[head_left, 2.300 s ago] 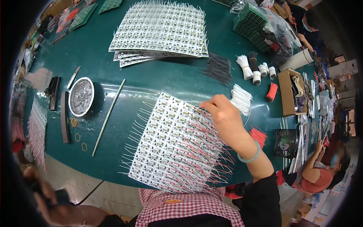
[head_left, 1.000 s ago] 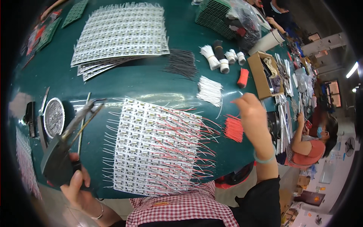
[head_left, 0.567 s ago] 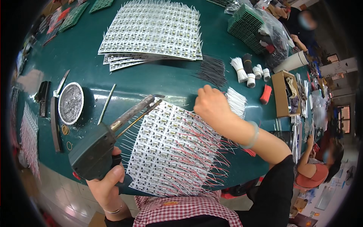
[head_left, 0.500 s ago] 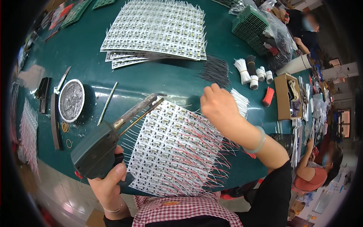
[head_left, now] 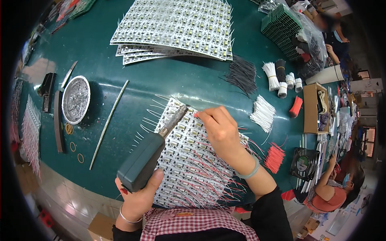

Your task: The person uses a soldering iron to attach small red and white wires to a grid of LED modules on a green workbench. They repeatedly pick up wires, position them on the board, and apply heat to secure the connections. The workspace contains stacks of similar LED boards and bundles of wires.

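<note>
My left hand point(head_left: 138, 197) is closed round the handle of a dark green soldering gun point(head_left: 140, 160). Its grimy metal barrel slants up to the right, with the tip over the far end of a white circuit board panel point(head_left: 167, 150). Just right of the tip, my right hand point(head_left: 222, 130) pinches at the panel. A small red spot shows at its fingertips; what they hold, if anything, is unclear. Rows of small components cover the panel. Thin red and dark wires point(head_left: 209, 180) spread over its near right part, and pale wires stick out along its left edge.
Piles of black wires point(head_left: 242, 74), white wires point(head_left: 263, 113) and red wires point(head_left: 275, 157) lie to the right. A stack of panels point(head_left: 173, 28) sits at the back. At left are a white-rimmed bowl point(head_left: 64, 102) and a thin rod point(head_left: 108, 124). Other people sit at far right.
The soldering gun has swung right, so its tip is now over the panel. My right hand has come down and left to the panel beside the tip. The head view has shifted slightly.
</note>
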Demonstrator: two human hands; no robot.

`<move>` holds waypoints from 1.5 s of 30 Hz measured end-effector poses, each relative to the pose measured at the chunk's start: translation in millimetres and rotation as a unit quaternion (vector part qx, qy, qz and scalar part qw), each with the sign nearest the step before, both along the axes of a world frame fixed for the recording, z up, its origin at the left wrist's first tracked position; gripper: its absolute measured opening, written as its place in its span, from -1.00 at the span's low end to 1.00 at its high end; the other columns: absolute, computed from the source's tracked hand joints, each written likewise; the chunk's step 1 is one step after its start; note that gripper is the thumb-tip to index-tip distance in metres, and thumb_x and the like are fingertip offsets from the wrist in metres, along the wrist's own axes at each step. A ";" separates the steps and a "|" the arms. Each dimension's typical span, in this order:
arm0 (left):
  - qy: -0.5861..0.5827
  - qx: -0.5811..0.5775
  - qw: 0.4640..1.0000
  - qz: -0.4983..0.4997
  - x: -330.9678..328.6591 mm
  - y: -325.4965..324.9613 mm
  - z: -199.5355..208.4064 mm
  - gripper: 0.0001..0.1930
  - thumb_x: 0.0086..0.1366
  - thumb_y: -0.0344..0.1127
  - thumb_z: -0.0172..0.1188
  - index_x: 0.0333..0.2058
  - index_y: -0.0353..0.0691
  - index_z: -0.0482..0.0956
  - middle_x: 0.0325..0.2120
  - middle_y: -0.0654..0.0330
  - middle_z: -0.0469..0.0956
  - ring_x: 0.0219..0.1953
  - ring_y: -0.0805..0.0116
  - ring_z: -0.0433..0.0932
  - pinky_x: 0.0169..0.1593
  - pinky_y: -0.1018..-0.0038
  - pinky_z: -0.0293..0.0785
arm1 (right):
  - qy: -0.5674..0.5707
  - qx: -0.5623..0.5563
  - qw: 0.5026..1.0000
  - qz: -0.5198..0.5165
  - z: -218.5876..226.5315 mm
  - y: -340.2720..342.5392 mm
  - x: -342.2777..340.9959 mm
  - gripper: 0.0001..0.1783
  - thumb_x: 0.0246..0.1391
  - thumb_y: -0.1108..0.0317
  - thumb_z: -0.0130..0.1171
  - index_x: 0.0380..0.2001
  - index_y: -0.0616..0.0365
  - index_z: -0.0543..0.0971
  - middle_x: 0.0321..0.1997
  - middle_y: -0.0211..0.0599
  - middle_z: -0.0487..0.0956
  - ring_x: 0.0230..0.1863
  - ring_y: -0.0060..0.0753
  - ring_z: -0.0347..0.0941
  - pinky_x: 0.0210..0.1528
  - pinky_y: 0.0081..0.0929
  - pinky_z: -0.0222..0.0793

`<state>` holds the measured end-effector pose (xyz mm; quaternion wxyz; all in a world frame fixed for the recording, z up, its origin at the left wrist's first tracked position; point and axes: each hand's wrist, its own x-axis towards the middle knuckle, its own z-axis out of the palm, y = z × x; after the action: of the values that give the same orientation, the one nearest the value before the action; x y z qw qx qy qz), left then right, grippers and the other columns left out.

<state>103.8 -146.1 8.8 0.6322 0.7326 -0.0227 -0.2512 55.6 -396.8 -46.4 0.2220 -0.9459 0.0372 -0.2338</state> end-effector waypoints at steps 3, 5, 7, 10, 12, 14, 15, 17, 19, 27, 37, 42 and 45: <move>-0.039 -0.001 0.999 -0.009 0.9 -14.5 7.4 -0.72 0.09 -0.46 0.43 -0.21 -0.40 0.63 -0.34 0.19 0.62 -0.37 0.53 0.52 -0.29 0.55 0.45 | 0.020 -0.025 0.999 0.007 4.3 2.2 -1.2 -0.67 -0.23 0.64 0.21 -0.26 0.34 0.59 -0.28 -0.21 0.51 -0.26 -0.20 0.45 -0.32 -0.36 0.46; -0.091 0.002 0.995 -0.045 3.3 -16.6 -0.9 -0.75 0.08 -0.50 0.40 -0.24 -0.41 0.62 -0.39 0.18 0.60 -0.40 0.52 0.52 -0.32 0.56 0.43 | 0.018 -0.033 0.999 0.012 4.5 2.1 -1.5 -0.66 -0.24 0.64 0.20 -0.25 0.37 0.58 -0.27 -0.17 0.50 -0.26 -0.19 0.45 -0.32 -0.37 0.46; -0.136 0.008 0.988 -0.070 4.7 -19.3 -5.9 -0.77 0.06 -0.54 0.37 -0.27 -0.42 0.61 -0.43 0.17 0.58 -0.43 0.52 0.52 -0.35 0.55 0.42 | 0.019 -0.042 0.999 0.014 4.2 2.5 -1.6 -0.65 -0.25 0.64 0.19 -0.25 0.39 0.57 -0.27 -0.15 0.49 -0.26 -0.18 0.44 -0.32 -0.37 0.46; -0.179 0.027 0.979 -0.093 6.3 -24.4 -6.8 -0.81 0.05 -0.57 0.33 -0.31 -0.42 0.60 -0.47 0.17 0.55 -0.48 0.51 0.51 -0.40 0.55 0.40 | 0.025 -0.056 0.998 0.009 4.9 4.7 -1.1 -0.64 -0.26 0.64 0.18 -0.25 0.41 0.56 -0.27 -0.13 0.48 -0.27 -0.18 0.43 -0.32 -0.38 0.46; -0.191 0.048 0.974 -0.108 7.2 -25.9 -5.8 -0.82 0.05 -0.58 0.32 -0.32 -0.42 0.59 -0.47 0.17 0.55 -0.49 0.51 0.50 -0.42 0.55 0.39 | 0.030 -0.066 0.997 0.001 6.8 7.1 -0.4 -0.64 -0.26 0.65 0.18 -0.25 0.43 0.56 -0.28 -0.14 0.47 -0.27 -0.18 0.43 -0.32 -0.38 0.45; -0.178 0.036 0.978 -0.099 6.4 -26.9 -6.5 -0.82 0.05 -0.58 0.32 -0.32 -0.42 0.59 -0.47 0.17 0.55 -0.50 0.51 0.50 -0.43 0.56 0.39 | 0.035 -0.064 0.997 -0.004 6.8 8.5 0.5 -0.64 -0.26 0.64 0.18 -0.25 0.43 0.56 -0.29 -0.14 0.47 -0.28 -0.18 0.43 -0.32 -0.38 0.45; -0.172 0.029 0.980 -0.094 6.3 -27.2 -6.9 -0.82 0.05 -0.58 0.32 -0.32 -0.42 0.59 -0.47 0.16 0.55 -0.50 0.51 0.50 -0.43 0.56 0.39 | 0.037 -0.063 0.997 -0.006 7.1 9.0 0.9 -0.64 -0.26 0.64 0.17 -0.25 0.43 0.56 -0.29 -0.15 0.46 -0.28 -0.18 0.43 -0.32 -0.38 0.45; -0.178 0.036 0.978 -0.099 7.3 -27.1 -6.9 -0.81 0.05 -0.58 0.32 -0.32 -0.42 0.59 -0.47 0.17 0.55 -0.50 0.51 0.49 -0.43 0.56 0.39 | 0.036 -0.060 0.997 -0.013 8.4 9.5 1.7 -0.64 -0.26 0.64 0.18 -0.25 0.39 0.57 -0.29 -0.17 0.46 -0.28 -0.19 0.43 -0.32 -0.37 0.45; -0.176 0.041 0.979 -0.099 7.7 -26.7 -7.7 -0.81 0.05 -0.58 0.32 -0.31 -0.43 0.59 -0.47 0.17 0.55 -0.50 0.52 0.49 -0.42 0.57 0.39 | 0.037 -0.052 0.998 -0.021 9.4 9.2 1.5 -0.65 -0.25 0.63 0.18 -0.25 0.34 0.57 -0.29 -0.20 0.47 -0.28 -0.19 0.43 -0.32 -0.36 0.45; -0.091 0.012 0.995 -0.031 6.0 -19.6 -2.8 -0.75 0.05 -0.55 0.36 -0.25 -0.45 0.60 -0.41 0.18 0.60 -0.43 0.54 0.51 -0.35 0.57 0.43 | 0.103 -0.086 0.991 -0.013 39.4 -33.8 4.9 -0.70 -0.14 0.60 0.16 -0.24 0.26 0.58 -0.31 -0.22 0.46 -0.24 -0.20 0.46 -0.28 -0.35 0.47; -0.135 0.002 0.990 -0.045 7.8 -15.1 3.4 -0.76 0.10 -0.46 0.39 -0.25 -0.43 0.62 -0.46 0.19 0.61 -0.47 0.53 0.51 -0.38 0.56 0.44 | 0.209 -0.413 0.876 0.137 55.3 -46.8 45.4 -0.92 -0.42 0.37 0.27 -0.72 0.12 0.63 -0.54 -0.31 0.43 -0.35 -0.32 0.40 -0.49 -0.56 0.34; -0.153 0.003 0.988 -0.036 10.8 -6.9 7.1 -0.77 0.10 -0.45 0.40 -0.27 -0.41 0.63 -0.48 0.19 0.61 -0.49 0.52 0.51 -0.42 0.55 0.43 | 0.247 -0.450 0.849 0.128 47.2 -34.9 54.2 -0.91 -0.39 0.36 0.28 -0.69 0.10 0.66 -0.52 -0.33 0.45 -0.35 -0.32 0.38 -0.47 -0.53 0.32; -0.158 0.005 0.987 -0.025 9.7 -2.9 7.8 -0.76 0.11 -0.44 0.41 -0.26 -0.41 0.63 -0.47 0.20 0.61 -0.49 0.52 0.51 -0.41 0.55 0.43 | 0.271 -0.450 0.843 0.115 46.0 -30.3 54.2 -0.92 -0.37 0.36 0.28 -0.68 0.10 0.67 -0.51 -0.33 0.45 -0.33 -0.31 0.38 -0.43 -0.49 0.32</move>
<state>113.6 -149.0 16.5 0.6104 0.7657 -0.1387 -0.1480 109.8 -427.1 -0.4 -0.2213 -0.9652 -0.1219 0.0678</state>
